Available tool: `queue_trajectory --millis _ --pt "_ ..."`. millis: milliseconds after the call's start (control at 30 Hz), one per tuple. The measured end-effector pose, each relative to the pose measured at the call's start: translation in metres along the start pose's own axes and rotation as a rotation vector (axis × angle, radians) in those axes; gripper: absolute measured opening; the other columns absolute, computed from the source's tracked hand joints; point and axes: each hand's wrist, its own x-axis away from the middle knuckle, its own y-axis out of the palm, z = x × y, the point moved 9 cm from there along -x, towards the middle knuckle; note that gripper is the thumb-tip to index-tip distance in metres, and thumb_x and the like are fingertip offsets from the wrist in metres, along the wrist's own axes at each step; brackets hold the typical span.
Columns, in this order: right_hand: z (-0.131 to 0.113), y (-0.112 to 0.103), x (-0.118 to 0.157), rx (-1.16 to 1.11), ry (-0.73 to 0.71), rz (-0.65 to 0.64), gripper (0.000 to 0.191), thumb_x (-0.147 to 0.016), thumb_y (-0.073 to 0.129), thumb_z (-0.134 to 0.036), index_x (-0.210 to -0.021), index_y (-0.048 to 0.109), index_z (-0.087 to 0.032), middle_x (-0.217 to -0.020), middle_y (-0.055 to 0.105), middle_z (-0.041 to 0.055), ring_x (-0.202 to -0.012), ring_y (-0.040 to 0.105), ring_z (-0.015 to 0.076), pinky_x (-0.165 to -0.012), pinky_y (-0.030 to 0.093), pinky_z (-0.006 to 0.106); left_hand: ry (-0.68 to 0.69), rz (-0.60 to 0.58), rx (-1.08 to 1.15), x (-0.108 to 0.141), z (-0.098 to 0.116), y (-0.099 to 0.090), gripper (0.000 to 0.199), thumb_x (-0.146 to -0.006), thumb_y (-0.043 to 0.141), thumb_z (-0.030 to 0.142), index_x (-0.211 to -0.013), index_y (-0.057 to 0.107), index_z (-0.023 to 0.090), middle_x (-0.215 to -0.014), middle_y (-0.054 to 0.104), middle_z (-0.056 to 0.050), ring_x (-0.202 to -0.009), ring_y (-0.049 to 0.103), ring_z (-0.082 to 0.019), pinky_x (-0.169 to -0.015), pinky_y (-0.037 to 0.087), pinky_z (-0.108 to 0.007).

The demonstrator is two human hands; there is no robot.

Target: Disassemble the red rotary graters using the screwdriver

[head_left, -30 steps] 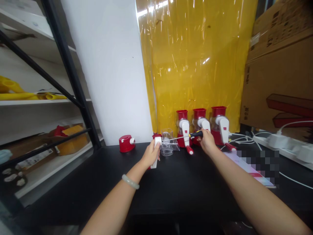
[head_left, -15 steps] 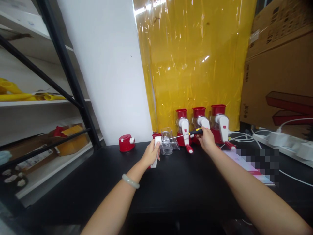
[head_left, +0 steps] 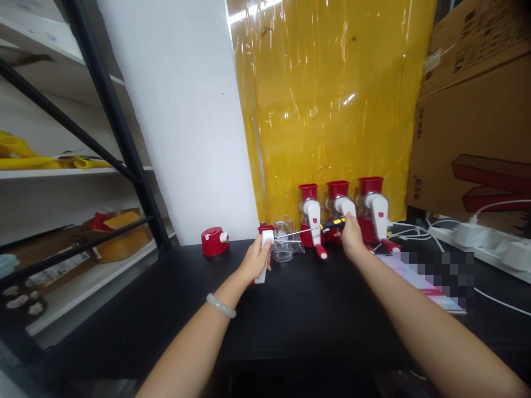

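My left hand (head_left: 254, 260) is closed around a white crank handle (head_left: 262, 272), with a bit of red showing at its lower end. In my right hand (head_left: 352, 237) is a screwdriver (head_left: 332, 224) with a black and yellow grip. Its thin shaft points left, and the tip reaches the upper part of the crank handle; whether it sits in a screw is too small to tell. Just behind lies a clear plastic housing (head_left: 284, 255). A red base (head_left: 214, 242) with a white knob stands to the left. Another red part (head_left: 265, 227) shows partly behind my left hand.
Three red and white rotary graters (head_left: 307, 192) stand at the back of the black table (head_left: 307, 315). On the right are a printed sheet (head_left: 409, 276), white cables and a power strip (head_left: 489, 240). A large cardboard box (head_left: 468, 132) rises behind them. Shelving (head_left: 136, 221) borders the left.
The fingers of my right hand have shifted on the screwdriver's grip, and the wrist looks slightly turned. My left hand and the crank handle stay nearly in place.
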Motion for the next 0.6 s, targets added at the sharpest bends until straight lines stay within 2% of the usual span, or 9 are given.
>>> queue_trajectory --millis 100,267,433,600 --pt "0.0022 -0.0016 0.0002 0.047 0.043 0.014 0.037 -0.086 0.059 -0.062 -0.084 0.053 -0.026 -0.052 0.045 -0.0075 -0.041 0.044 0.0125 -0.039 0.038 0.026 -0.005 0.001 0.01 -0.0001 -0.0006 -0.0003 0.047 -0.097 0.038 0.069 -0.093 0.045 0.022 -0.057 0.053 0.009 -0.039 0.056 -0.012 -0.043 0.046 -0.023" --pt "0.0032 -0.0017 -0.0005 -0.019 0.086 0.031 0.024 -0.081 0.061 -0.046 -0.089 0.062 -0.023 -0.062 0.058 -0.0046 -0.043 0.05 0.0106 -0.04 0.042 0.023 -0.003 0.016 0.034 -0.0009 -0.0018 -0.0015 0.047 -0.096 0.04 0.069 -0.094 0.047 0.022 -0.056 0.053 0.009 -0.039 0.056 -0.013 -0.042 0.045 -0.024" --pt "0.0046 0.0037 0.0025 -0.133 0.129 0.0 0.022 -0.077 0.062 -0.038 -0.089 0.066 -0.022 -0.065 0.059 -0.0037 -0.044 0.052 0.0099 -0.037 0.041 0.02 -0.013 0.033 0.045 -0.0016 -0.0004 -0.0042 0.047 -0.095 0.042 0.069 -0.093 0.047 0.022 -0.055 0.053 0.009 -0.038 0.056 -0.012 -0.042 0.045 -0.024" --pt "0.0001 0.0029 0.0045 -0.203 0.137 0.05 0.011 -0.076 0.059 -0.031 -0.084 0.058 -0.024 -0.063 0.056 -0.006 -0.046 0.053 0.0106 -0.037 0.043 0.02 -0.007 0.023 0.044 -0.0005 0.0025 -0.0031 0.047 -0.095 0.042 0.068 -0.094 0.047 0.022 -0.054 0.053 0.009 -0.038 0.056 -0.013 -0.043 0.046 -0.024"
